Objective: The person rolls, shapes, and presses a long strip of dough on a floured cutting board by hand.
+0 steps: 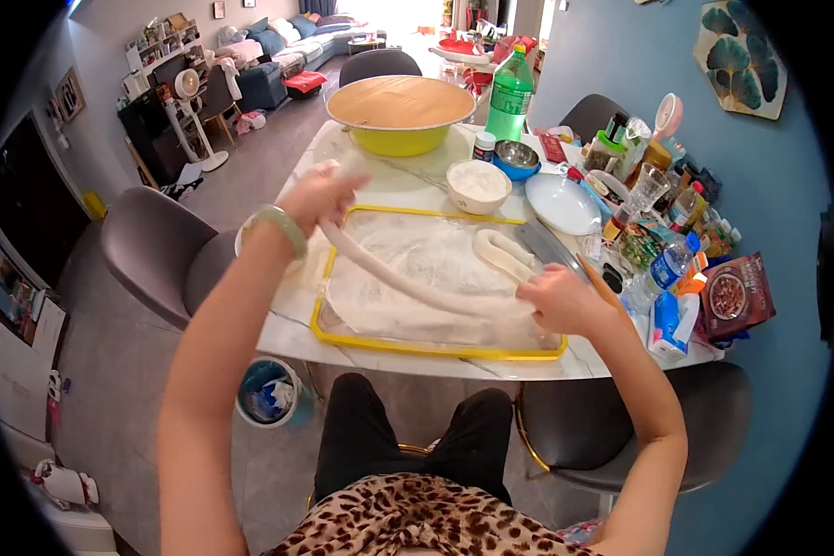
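A long rope of pale dough (403, 285) sags between my two hands above a floured mat with a yellow rim (435, 350). My left hand (329, 190), slightly blurred, is closed on one end, raised over the mat's left back corner. My right hand (562, 298) is closed round the dough near the mat's right side. Behind it, more of the dough curves in a loop on the mat. A broad metal blade (551, 248) lies by the mat's right back corner. Flour covers much of the mat.
Behind the mat are a bowl of flour (479, 183), a large covered yellow basin (400, 139), a green bottle (511, 97) and a white plate (563, 203). Bottles and packets crowd the table's right side. A bin (270, 393) stands below the front edge at left.
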Tool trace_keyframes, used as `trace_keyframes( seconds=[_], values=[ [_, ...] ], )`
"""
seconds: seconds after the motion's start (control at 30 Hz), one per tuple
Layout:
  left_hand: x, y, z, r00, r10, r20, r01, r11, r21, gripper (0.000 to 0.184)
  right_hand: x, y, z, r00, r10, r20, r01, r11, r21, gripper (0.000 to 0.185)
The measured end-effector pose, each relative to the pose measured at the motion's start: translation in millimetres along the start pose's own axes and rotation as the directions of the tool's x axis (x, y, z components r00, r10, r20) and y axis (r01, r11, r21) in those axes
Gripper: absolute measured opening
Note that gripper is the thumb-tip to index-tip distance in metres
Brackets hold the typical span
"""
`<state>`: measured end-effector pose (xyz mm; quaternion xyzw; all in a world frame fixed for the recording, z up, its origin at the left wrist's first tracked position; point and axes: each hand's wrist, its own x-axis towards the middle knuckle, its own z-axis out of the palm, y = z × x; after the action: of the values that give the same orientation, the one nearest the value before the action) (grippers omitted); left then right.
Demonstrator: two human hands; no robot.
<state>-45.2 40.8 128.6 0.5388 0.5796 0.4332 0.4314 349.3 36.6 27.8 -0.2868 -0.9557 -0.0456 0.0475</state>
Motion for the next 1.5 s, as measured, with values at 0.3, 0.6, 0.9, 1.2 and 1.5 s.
trace_keyframes(
  seconds=[0.3,0.6,0.9,1.2,1.5],
  values=[
    [41.1,-109.6,66.7,0.894,0.412,0.178,-0.361,0.424,0.831,0.053,-21.5,-21.7,23.8,0.989,0.077,-0.129,-0.064,0.993,0.101,0.026],
    [-42.1,-103.8,107.6,0.632,0.385,0.673,-0.774,0.266,0.575,0.038,-20.4,-14.6,16.5,0.984,0.136,-0.112,-0.120,0.983,0.137,0.028],
    [-55.1,-107.3,39.0,0.698,0.271,0.663,-0.716,0.283,0.638,0.025,-9.5,-36.1,25.0,0.976,0.168,-0.140,-0.136,0.968,0.211,0.034],
    [-121.9,-107.1,183.8,0.880,0.414,0.234,-0.464,0.640,0.612,0.077,31.0,-100.1,50.8,0.908,0.287,-0.304,-0.233,0.951,0.203,0.049],
    [-25.0,-104.4,213.6,0.957,0.285,0.050,-0.245,0.705,0.666,0.076,77.5,-51.9,80.3,0.883,0.379,-0.275,-0.368,0.925,0.093,0.055]
  ],
)
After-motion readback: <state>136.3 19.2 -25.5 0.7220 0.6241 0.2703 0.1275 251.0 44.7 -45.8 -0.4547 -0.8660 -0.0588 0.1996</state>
